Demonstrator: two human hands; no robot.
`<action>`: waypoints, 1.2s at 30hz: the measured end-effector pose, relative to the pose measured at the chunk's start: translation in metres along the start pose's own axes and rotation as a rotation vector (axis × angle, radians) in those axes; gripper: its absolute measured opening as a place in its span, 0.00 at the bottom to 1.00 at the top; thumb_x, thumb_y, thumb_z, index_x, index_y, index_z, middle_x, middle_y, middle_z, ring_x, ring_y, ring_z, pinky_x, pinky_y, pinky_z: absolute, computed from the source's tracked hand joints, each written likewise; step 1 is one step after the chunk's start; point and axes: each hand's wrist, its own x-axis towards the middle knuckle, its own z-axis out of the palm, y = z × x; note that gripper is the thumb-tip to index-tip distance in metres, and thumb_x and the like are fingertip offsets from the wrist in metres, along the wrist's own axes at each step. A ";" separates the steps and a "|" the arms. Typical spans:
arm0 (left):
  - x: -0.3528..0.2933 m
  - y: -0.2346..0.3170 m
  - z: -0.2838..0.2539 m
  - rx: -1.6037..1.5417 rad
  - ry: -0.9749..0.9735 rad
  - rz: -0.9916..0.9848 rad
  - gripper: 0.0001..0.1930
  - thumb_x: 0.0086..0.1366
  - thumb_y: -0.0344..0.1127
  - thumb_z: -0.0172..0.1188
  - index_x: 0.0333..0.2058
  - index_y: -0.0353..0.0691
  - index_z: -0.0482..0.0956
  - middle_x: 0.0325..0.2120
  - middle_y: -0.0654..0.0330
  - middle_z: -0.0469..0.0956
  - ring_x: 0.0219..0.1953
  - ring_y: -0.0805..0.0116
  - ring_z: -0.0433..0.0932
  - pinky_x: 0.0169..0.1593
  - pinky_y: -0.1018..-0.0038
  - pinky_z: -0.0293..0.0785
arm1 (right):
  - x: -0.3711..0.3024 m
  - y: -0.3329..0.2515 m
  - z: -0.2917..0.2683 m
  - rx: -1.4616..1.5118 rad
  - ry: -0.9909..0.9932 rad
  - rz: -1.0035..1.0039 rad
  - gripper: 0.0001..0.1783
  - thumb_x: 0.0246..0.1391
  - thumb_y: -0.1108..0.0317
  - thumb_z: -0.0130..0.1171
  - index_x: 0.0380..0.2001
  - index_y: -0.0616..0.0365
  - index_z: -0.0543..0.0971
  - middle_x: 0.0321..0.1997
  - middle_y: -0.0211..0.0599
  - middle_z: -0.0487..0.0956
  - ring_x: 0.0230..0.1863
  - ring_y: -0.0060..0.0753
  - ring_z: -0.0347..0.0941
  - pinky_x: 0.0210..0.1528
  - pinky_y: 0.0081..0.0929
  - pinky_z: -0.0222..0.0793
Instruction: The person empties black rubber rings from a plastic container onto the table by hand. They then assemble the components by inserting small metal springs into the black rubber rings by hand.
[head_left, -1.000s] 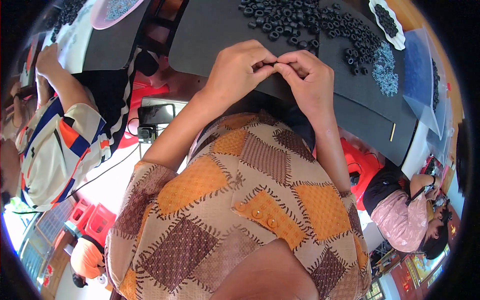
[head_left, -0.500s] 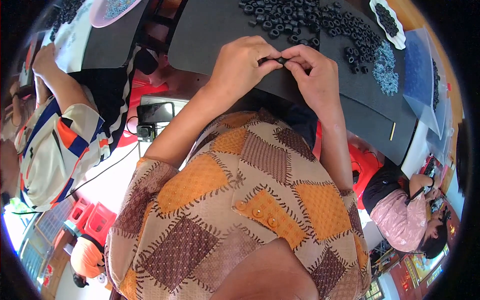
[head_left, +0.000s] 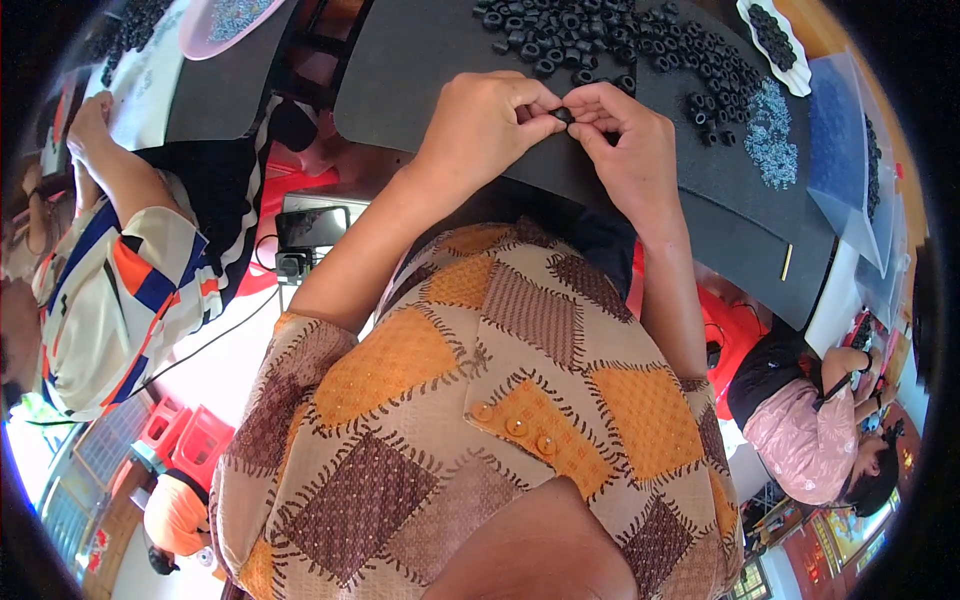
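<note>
Over the front part of the black tabletop (head_left: 400, 90), my two hands meet fingertip to fingertip. A small black ring-like piece (head_left: 563, 116) sits between them. My left hand (head_left: 485, 125) pinches it between thumb and forefinger from one side. From the other side my right hand (head_left: 635, 140) closes its thumb and fingers on the same piece. The fingertips cover much of it, so its full shape does not show. Beyond my hands spreads a pile of similar black rings (head_left: 570, 45), and right of my right hand lies a heap of tiny blue pieces (head_left: 772, 140).
A white scalloped dish (head_left: 801, 86) holds black pieces at the far right, beside a clear plastic bin (head_left: 838, 150). A thin yellow stick (head_left: 786, 262) lies near the right edge. At left are a phone (head_left: 312, 228), a pink tray (head_left: 190, 42) and a co-worker's arm (head_left: 130, 175).
The black piece has shifted slightly at my fingertips and shows more plainly between them; the dark part formerly visible under my left fingers is gone from sight. Both hands stay nearly in place.
</note>
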 end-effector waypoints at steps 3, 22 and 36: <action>0.002 0.000 -0.002 -0.025 -0.033 -0.083 0.09 0.55 0.30 0.71 0.36 0.36 0.86 0.26 0.58 0.83 0.28 0.75 0.81 0.33 0.76 0.76 | -0.001 0.003 0.002 0.002 0.026 -0.023 0.11 0.49 0.81 0.61 0.38 0.61 0.81 0.33 0.39 0.84 0.36 0.28 0.83 0.42 0.24 0.79; 0.005 0.000 -0.019 -0.057 -0.122 -0.038 0.11 0.57 0.31 0.69 0.38 0.34 0.85 0.28 0.56 0.84 0.29 0.71 0.82 0.35 0.77 0.78 | 0.002 -0.005 0.018 0.059 0.072 0.001 0.13 0.46 0.81 0.64 0.38 0.58 0.80 0.32 0.38 0.83 0.33 0.28 0.82 0.37 0.24 0.78; 0.004 -0.008 -0.018 -0.848 -0.198 -0.379 0.11 0.61 0.32 0.69 0.42 0.36 0.84 0.30 0.64 0.82 0.31 0.80 0.77 0.36 0.84 0.76 | -0.006 -0.003 0.004 0.511 0.058 0.080 0.09 0.51 0.78 0.67 0.37 0.61 0.80 0.33 0.28 0.83 0.37 0.15 0.79 0.39 0.16 0.75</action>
